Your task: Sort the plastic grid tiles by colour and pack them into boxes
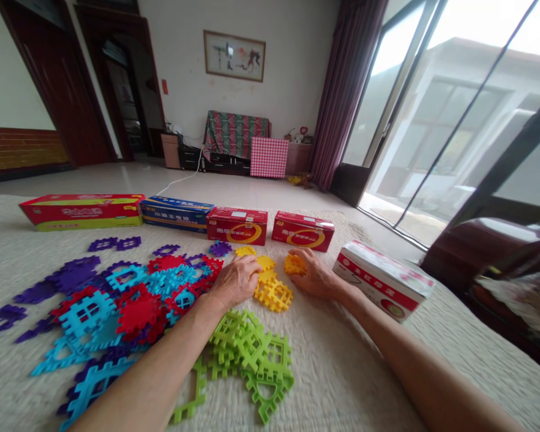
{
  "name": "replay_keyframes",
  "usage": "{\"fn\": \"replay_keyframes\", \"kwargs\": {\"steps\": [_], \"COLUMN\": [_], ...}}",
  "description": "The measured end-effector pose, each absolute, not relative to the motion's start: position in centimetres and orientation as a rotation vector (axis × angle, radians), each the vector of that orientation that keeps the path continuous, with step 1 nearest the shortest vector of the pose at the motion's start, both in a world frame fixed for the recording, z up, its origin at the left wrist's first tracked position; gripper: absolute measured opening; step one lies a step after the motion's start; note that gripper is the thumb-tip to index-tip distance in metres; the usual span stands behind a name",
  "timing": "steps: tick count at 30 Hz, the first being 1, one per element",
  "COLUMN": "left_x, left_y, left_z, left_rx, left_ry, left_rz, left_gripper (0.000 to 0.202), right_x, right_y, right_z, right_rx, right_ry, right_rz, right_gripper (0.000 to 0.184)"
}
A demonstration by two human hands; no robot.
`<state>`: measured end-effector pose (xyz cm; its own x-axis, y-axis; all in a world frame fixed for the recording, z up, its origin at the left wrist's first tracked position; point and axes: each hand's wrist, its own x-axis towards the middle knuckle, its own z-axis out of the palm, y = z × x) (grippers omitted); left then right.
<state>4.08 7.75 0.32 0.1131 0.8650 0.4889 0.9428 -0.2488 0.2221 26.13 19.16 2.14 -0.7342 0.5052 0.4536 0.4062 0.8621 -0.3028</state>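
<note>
My left hand (237, 279) reaches in with curled fingers, its fingertips closed at the edge of a yellow interlocking plastic tile (266, 263). My right hand (315, 273) is bent around another yellow interlocking tile (294, 264), holding it just above or on the mat; its thumb lies on the near side. Between and below my hands is a yellow tile with a window cut-out (275, 294). Green tiles (256, 345) form a heap nearer to me. Red tiles (139, 315), light-blue tiles (88, 312) and purple tiles (74, 275) lie mixed to the left, partly covered by my left forearm.
Along the far side stand a red and green box (87, 211), a blue box (176, 213) and two red boxes (237, 227). A white and red box (383, 277) sits right of my right hand. Everything lies on a beige mat (342, 372); dark furniture (490, 246) is at the right.
</note>
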Motion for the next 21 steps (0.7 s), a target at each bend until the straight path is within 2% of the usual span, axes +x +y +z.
{"fn": "replay_keyframes", "kwargs": {"steps": [2,6,16,21], "left_x": [4.1,4.3,4.3,4.3], "left_y": [7.7,7.5,7.5,7.4], "left_z": [0.5,0.8,0.9,0.8], "left_rx": [-2.236,-2.251,-2.243,-2.244], "left_ry": [-1.842,-1.872,-1.867,-1.874], "left_rz": [-0.796,-0.75,-0.781,-0.787], "left_gripper": [0.025,0.024,0.023,0.024], "right_x": [26.4,26.3,24.4,25.8], "right_y": [17.9,14.4,11.3,11.7], "right_z": [3.8,6.3,4.6,5.3], "right_rx": [-0.55,-0.556,-0.613,-0.822], "right_ry": [-2.488,-2.611,-2.758,-2.883], "right_rz": [0.158,0.248,0.342,0.17], "right_gripper": [0.053,0.028,0.044,0.027]}}
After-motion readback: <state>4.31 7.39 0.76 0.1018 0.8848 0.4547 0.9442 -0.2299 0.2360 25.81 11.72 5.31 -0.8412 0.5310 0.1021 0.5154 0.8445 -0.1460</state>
